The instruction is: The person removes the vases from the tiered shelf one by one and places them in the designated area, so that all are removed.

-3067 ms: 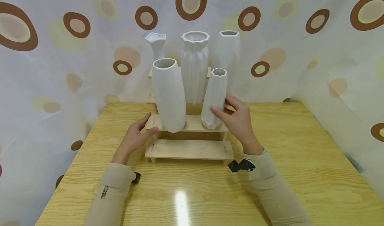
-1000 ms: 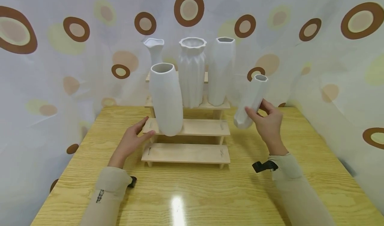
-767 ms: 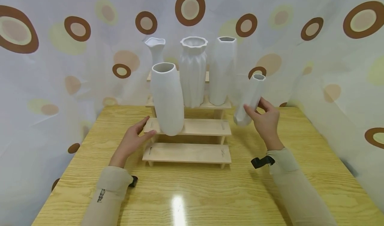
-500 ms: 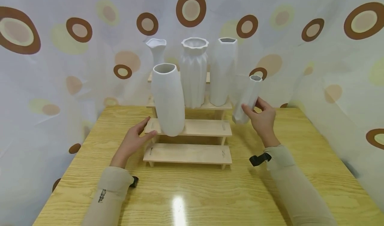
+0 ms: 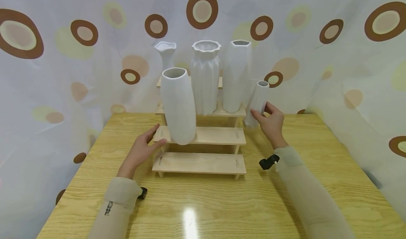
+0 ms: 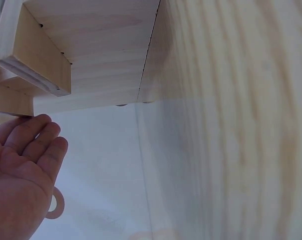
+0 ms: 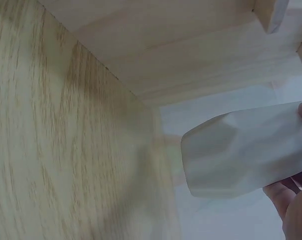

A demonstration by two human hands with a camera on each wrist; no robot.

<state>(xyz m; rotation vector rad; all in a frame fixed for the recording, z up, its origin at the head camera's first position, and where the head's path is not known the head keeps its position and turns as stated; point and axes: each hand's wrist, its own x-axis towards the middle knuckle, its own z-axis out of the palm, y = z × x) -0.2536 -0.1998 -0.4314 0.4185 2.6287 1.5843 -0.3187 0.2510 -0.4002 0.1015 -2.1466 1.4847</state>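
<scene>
A slim white faceted vase (image 5: pixel 258 99) is held in the air just right of the stepped wooden stand (image 5: pixel 219 135), its top leaning right. My right hand (image 5: pixel 272 124) grips it low, thumb in front and fingers behind. In the right wrist view the base of the vase (image 7: pixel 215 160) is off the table. My left hand (image 5: pixel 140 151) holds the left end of the second tier from the bottom, thumb at the front edge, fingers at the rear corner. In the left wrist view the left hand's fingers (image 6: pixel 38 142) meet the stand's wooden end.
A tall rounded white vase (image 5: pixel 178 105) stands at the left of that tier. Behind are a ruffled-rim pleated vase (image 5: pixel 205 80), a tall faceted vase (image 5: pixel 236 77) and a wavy-rimmed vase (image 5: pixel 166 55). The stand is on a wooden table (image 5: pixel 222 207) before a patterned backdrop (image 5: pixel 317 62).
My right hand lifted the slim vase off the second tier and carried it right. Over the last second it has come back left toward the stand, less tilted. My left hand stays put.
</scene>
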